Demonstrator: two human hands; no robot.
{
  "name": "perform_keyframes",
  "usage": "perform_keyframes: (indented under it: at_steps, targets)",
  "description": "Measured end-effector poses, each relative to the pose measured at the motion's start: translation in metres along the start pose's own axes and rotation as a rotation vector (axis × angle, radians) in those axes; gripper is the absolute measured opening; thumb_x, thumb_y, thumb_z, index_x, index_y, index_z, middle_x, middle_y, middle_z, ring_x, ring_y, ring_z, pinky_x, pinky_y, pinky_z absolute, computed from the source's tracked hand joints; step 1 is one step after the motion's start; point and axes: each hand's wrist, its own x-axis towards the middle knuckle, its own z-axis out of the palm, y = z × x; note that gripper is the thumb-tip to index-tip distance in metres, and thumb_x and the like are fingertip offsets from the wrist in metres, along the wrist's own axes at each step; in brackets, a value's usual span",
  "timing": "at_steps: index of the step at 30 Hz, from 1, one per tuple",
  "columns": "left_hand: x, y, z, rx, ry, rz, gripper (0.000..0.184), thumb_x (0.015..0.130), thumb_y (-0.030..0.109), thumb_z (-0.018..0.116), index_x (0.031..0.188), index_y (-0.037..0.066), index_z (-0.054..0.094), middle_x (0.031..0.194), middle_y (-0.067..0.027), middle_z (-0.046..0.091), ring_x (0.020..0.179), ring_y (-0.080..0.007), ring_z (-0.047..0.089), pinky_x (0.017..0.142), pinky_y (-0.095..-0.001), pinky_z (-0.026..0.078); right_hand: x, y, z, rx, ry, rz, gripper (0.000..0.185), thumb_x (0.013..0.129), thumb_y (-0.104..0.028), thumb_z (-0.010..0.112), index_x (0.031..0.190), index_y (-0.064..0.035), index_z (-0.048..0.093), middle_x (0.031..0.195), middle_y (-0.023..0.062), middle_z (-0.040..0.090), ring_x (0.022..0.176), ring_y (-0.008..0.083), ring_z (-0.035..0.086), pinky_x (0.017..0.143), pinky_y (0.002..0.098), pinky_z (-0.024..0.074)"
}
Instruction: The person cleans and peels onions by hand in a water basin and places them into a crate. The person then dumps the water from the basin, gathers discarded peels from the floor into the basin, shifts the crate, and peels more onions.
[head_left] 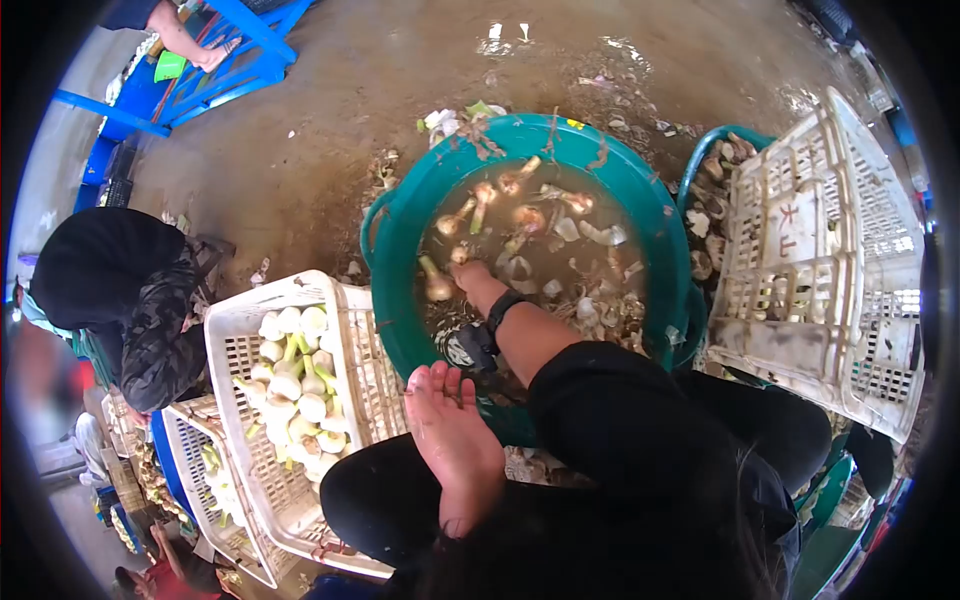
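One co-worker (110,270), far left: bent over, clad in a dark head covering and a camouflage sleeve (165,340).
Outer white crate (188,440): loaded with pale bulbs (220,480) and set just beside a nearer crate.
Blue frame (260,70), top left: a person's foot (205,55) is seen at it; whether the frame is touched cannot be told.
Nearer white crate (370,380): heaped with white garlic bulbs (300,400), some with green stems, and placed close beside the tub.
Left grip (450,430): turned palm up near the tub's lower left edge, fingers extended and held close together; no bulb is seen in it.
Right grip (478,280): lowered into the tub, fingers brought to a small bulb (459,252); their curl is partly hidden, so whether it is grasped cannot be told. A black band (505,308) is worn at the wrist.
Teal tub (400,330): filled with cloudy brown water; stemmed, brown-skinned bulbs (527,218) are scattered towards the top and left, loose skins (600,315) gathered lower right.
Right-hand white crate (745,180): tilted, marked with red characters (786,232).
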Motion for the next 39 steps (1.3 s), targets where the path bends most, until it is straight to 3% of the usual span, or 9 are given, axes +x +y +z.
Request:
perform_keyframes:
  at_steps: [2,4,13,20,28,31,36,38,39]
  targets:
    - [0.007,0.0,-0.004,0.021,0.015,0.032,0.035,0.086,0.032,0.049,0.11,0.007,0.041,0.104,-0.0069,0.044,0.094,-0.0166,0.042,0.084,-0.031,0.034,-0.074,-0.056,-0.048,0.332,-0.128,0.301,0.039,0.078,-0.045,0.057,0.072,-0.0059,0.057,0.061,0.0059,0.051,0.058,0.0188,0.046,0.054,0.0364,0.0395]
    - [0.012,-0.007,-0.007,0.05,0.041,0.028,0.042,0.083,0.036,0.053,0.111,0.008,0.041,0.107,-0.0067,0.042,0.094,-0.0165,0.04,0.082,-0.0307,0.034,-0.105,-0.062,-0.073,-0.251,-0.132,-0.337,0.038,0.085,-0.037,0.048,0.076,-0.001,0.057,0.062,0.0082,0.052,0.058,0.0206,0.049,0.058,0.0343,0.0404]
    - [0.018,-0.035,0.011,0.553,-0.222,-0.106,0.048,0.081,0.046,0.053,0.106,0.005,0.053,0.09,-0.0049,0.053,0.072,-0.0123,0.048,0.061,-0.0244,0.037,-0.329,-0.121,-0.217,-0.648,-0.393,-0.781,0.029,0.084,-0.026,0.043,0.074,-0.0016,0.054,0.069,0.0184,0.057,0.067,0.0377,0.055,0.06,0.0447,0.0434]
    - [0.012,-0.042,0.006,0.4,-0.414,-0.094,0.018,0.077,0.01,0.056,0.09,-0.002,0.06,0.082,-0.0062,0.059,0.074,-0.0139,0.055,0.067,-0.0248,0.043,-0.356,-0.112,-0.227,-0.72,-0.175,-0.945,0.026,0.078,-0.03,0.05,0.065,-0.0072,0.053,0.058,0.0148,0.055,0.056,0.0347,0.055,0.051,0.0454,0.0431]
    - [0.015,-0.046,0.004,0.25,-0.514,-0.257,0.025,0.085,0.021,0.043,0.094,0.002,0.055,0.079,-0.0088,0.058,0.072,-0.0203,0.056,0.065,-0.0321,0.047,-0.352,-0.112,-0.227,-0.188,-0.33,-0.38,0.03,0.079,-0.03,0.051,0.066,-0.0031,0.057,0.064,0.018,0.056,0.06,0.0358,0.056,0.055,0.0438,0.0426]
    - [0.011,-0.04,0.007,0.306,-0.499,-0.263,0.024,0.084,0.02,0.043,0.093,0.002,0.056,0.08,-0.0085,0.058,0.073,-0.0202,0.056,0.066,-0.0319,0.047,-0.358,-0.113,-0.233,-0.546,-0.177,-0.85,0.027,0.078,-0.027,0.051,0.067,-0.0029,0.057,0.063,0.0183,0.056,0.06,0.0363,0.055,0.056,0.044,0.0429]
    - [0.013,-0.042,0.0,0.337,-0.628,-0.259,0.023,0.082,0.019,0.046,0.093,0.002,0.057,0.08,-0.0059,0.059,0.074,-0.0179,0.057,0.063,-0.0299,0.046,-0.355,-0.107,-0.234,-0.567,-0.219,-0.759,0.024,0.081,-0.025,0.05,0.073,-0.0037,0.058,0.066,0.017,0.058,0.06,0.0318,0.058,0.056,0.0401,0.046]
    - [0.01,-0.04,0.001,0.318,-0.682,-0.318,0.024,0.082,0.019,0.047,0.095,0.002,0.056,0.081,-0.0055,0.059,0.075,-0.0175,0.057,0.063,-0.03,0.046,-0.35,-0.102,-0.233,0.237,-0.472,0.106,0.025,0.085,-0.026,0.049,0.079,-0.0047,0.059,0.068,0.0121,0.06,0.06,0.0225,0.059,0.055,0.0323,0.0488]
    - [0.005,-0.038,0.004,0.342,-0.725,-0.246,0.027,0.084,0.023,0.046,0.097,0.002,0.056,0.082,-0.0052,0.059,0.075,-0.0167,0.057,0.062,-0.0295,0.046,-0.355,-0.106,-0.236,0.241,-0.471,0.1,0.025,0.085,-0.026,0.049,0.079,-0.0047,0.059,0.068,0.0121,0.06,0.06,0.0225,0.059,0.055,0.0323,0.0488]
